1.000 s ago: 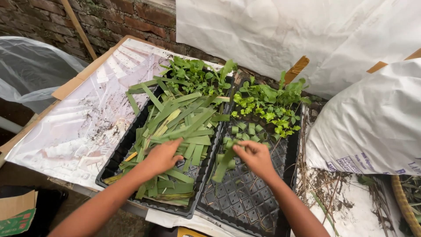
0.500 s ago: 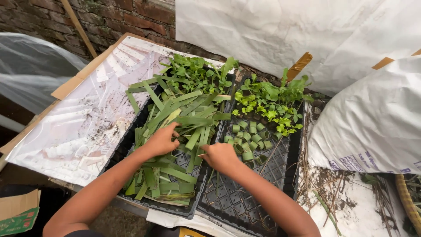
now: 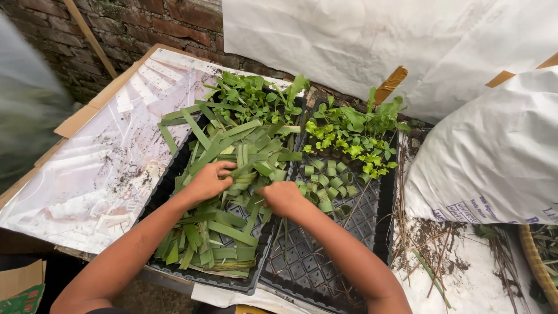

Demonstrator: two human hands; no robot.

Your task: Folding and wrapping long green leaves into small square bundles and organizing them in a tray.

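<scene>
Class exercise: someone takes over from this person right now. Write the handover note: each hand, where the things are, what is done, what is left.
Left hand: closed on a bunch of leaf strips over the left tray.
Right hand: gripping the same bunch at the seam between the trays.
Things: loose leaf strips heaped in the left tray; rolled leaf cups and seedlings in the right tray.
Done: the right tray's far rows hold seedlings, the middle rows hold leaf cups.
Left: the right tray's near cells are bare; many strips remain unrolled.
</scene>
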